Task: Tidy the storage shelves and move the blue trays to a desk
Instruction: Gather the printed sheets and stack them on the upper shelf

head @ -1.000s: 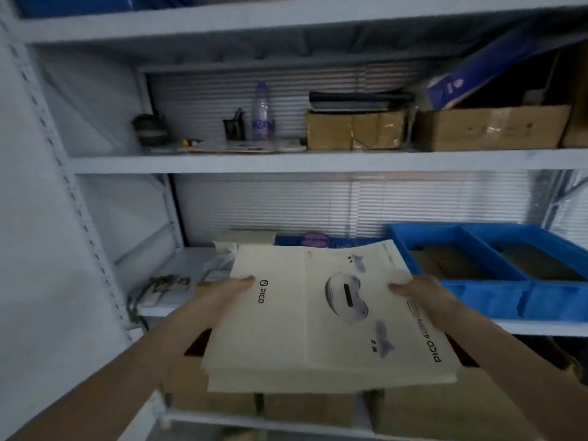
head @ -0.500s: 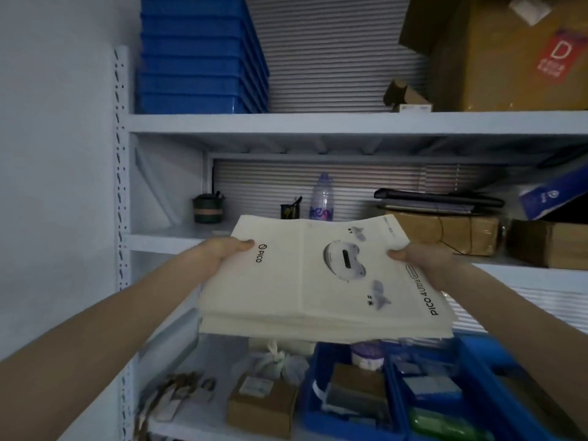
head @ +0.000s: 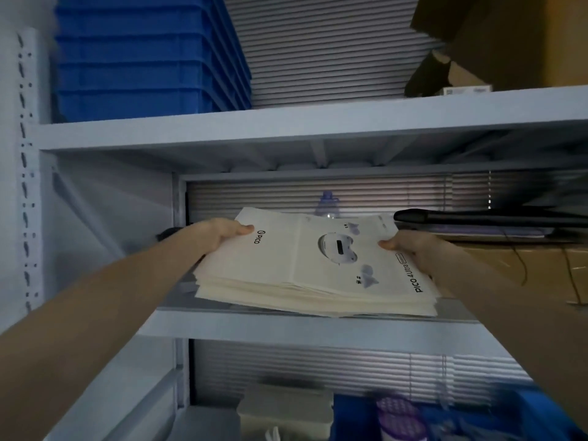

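The left hand and right hand are clamping fingers on the paper stack; best sliding it level onto the mid-frame shelf.

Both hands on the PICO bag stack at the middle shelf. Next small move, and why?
Probably lower the cream stack of printed paper bags flat onto the grey metal shelf board and let go: left hand and right hand grip its side edges, it sits about level with the board, and a clear plastic bottle stands behind it.
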{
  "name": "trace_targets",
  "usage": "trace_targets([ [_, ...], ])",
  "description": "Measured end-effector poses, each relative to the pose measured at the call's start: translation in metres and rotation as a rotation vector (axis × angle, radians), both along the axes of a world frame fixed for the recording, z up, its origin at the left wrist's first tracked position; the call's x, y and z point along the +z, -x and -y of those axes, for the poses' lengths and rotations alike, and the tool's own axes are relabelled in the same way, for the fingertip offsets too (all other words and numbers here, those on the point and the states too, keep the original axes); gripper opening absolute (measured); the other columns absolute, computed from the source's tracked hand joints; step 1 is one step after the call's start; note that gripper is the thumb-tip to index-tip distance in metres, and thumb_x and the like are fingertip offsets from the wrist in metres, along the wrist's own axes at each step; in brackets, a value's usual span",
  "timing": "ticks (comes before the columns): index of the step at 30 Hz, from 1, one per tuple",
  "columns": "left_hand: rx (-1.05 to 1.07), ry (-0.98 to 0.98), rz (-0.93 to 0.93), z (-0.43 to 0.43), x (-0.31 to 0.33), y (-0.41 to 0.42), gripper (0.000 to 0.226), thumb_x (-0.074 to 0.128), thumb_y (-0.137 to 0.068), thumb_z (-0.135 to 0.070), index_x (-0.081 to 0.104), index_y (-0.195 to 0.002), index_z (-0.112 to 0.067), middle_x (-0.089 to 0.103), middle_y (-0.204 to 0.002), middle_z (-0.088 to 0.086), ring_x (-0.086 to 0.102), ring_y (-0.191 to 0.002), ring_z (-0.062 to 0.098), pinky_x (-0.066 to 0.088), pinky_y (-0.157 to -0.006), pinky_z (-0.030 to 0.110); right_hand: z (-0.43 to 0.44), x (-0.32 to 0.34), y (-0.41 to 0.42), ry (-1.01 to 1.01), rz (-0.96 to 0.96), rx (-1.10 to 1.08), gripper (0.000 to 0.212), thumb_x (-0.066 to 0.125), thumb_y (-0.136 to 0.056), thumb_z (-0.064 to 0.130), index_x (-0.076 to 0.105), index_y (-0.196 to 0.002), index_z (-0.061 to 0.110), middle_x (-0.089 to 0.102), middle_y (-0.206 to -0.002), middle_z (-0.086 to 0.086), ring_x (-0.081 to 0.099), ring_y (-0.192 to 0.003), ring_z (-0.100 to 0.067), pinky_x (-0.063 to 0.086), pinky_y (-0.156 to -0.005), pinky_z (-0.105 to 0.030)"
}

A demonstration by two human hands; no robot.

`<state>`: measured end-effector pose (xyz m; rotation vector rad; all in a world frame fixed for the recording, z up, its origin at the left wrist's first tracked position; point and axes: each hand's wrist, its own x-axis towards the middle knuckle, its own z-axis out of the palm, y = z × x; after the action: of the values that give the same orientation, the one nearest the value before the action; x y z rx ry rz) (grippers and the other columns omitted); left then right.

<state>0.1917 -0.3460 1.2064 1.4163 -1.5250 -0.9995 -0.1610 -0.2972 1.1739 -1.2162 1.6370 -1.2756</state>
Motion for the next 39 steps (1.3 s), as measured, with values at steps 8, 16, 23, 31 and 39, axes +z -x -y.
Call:
trace_targets([
  [8, -0.059, -0.068, 0.096, 0.136, -0.035, 0.015, 0.064, 0.082, -0.079, -0.026, 0.057, -0.131, 0.001, 0.064, -0.126, 0.02, 0.064, -0.108, 0.034, 0.05, -0.101, 0.047, 0.072, -0.001, -0.006, -0.111, -0.179, -0.141, 0.036, 0.064, -0.094, 0.01, 0.057, -0.127, -0.003, 0.065, -0.087, -0.02, 0.062, -0.074, -0.032, 0.051, -0.081, -0.048],
  [16, -0.15, 0.037, 0.486, 0.168, -0.066, 0.023, 0.07, 0.07, -0.085, -0.049, 0.05, -0.137, -0.006, 0.063, -0.121, 0.011, 0.062, -0.089, 0.019, 0.05, -0.07, 0.028, 0.089, -0.025, -0.008, -0.178, -0.484, -0.248, 0.05, 0.068, -0.091, 0.014, 0.051, -0.133, -0.006, 0.062, -0.123, -0.022, 0.063, -0.108, -0.035, 0.05, -0.082, -0.036],
  [23, -0.331, -0.12, 0.497, 0.132, -0.051, 0.006, 0.075, 0.084, -0.068, -0.051, 0.062, -0.129, -0.013, 0.067, -0.124, 0.013, 0.066, -0.111, 0.03, 0.055, -0.095, 0.043, 0.086, -0.027, -0.008, -0.109, -0.566, -0.281, 0.07, 0.072, -0.088, 0.021, 0.036, -0.142, -0.006, 0.054, -0.134, -0.024, 0.061, -0.105, -0.034, 0.05, -0.079, -0.033],
  [31, -0.237, -0.135, 0.317, 0.113, -0.064, 0.003, 0.072, 0.093, -0.055, -0.025, 0.065, -0.119, -0.008, 0.072, -0.109, 0.021, 0.072, -0.094, 0.038, 0.058, -0.084, 0.055, 0.075, -0.02, -0.006, -0.07, -0.617, -0.244, 0.059, 0.075, -0.082, 0.015, 0.047, -0.132, -0.001, 0.061, -0.117, -0.019, 0.062, -0.088, -0.029, 0.053, -0.07, -0.033],
  [39, -0.398, 0.372, 0.766, 0.067, -0.062, 0.013, 0.063, 0.059, -0.087, -0.063, 0.05, -0.142, -0.033, 0.045, -0.151, -0.008, 0.043, -0.136, 0.013, 0.031, -0.114, 0.031, 0.036, -0.017, -0.025, -0.029, -1.128, 0.008, 0.067, 0.063, -0.085, 0.049, 0.045, -0.143, 0.021, 0.048, -0.145, -0.003, 0.047, -0.131, -0.024, 0.042, -0.106, -0.037],
])
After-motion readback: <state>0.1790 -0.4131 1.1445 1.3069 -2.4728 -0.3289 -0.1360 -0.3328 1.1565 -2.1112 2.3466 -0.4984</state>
